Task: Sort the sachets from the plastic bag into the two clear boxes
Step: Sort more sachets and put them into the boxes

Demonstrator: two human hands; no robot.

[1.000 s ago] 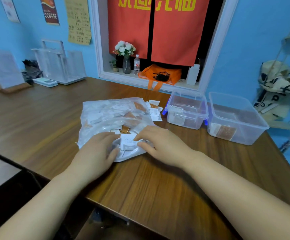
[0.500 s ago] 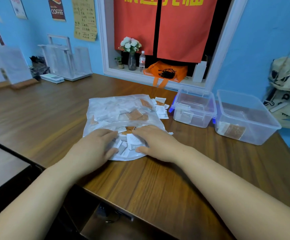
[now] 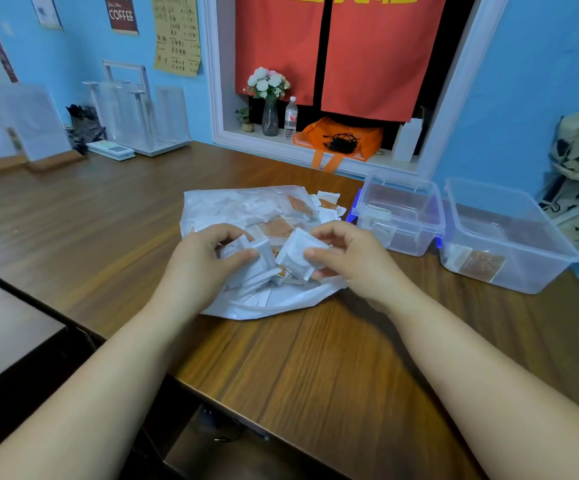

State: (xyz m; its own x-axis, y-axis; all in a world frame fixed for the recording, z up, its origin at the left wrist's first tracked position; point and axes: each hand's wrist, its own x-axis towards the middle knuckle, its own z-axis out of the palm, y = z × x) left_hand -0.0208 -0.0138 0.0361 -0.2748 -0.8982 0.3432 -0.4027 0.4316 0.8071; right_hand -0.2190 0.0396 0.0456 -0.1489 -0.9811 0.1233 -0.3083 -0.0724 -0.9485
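White sachets point(image 3: 295, 256) are pinched in the right hand point(image 3: 347, 261) and gripped in the left hand point(image 3: 208, 261) over the plastic bag point(image 3: 246, 209), with both clear boxes point(image 3: 400, 213) lying rightward, nearer the right hand.

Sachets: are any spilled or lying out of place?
Yes. A few loose sachets lie on the table past the far right corner of the plastic bag, beside the left clear box, outside both.

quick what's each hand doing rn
Left hand: closed, gripping a few white sachets.
Right hand: closed, pinching a single white sachet.
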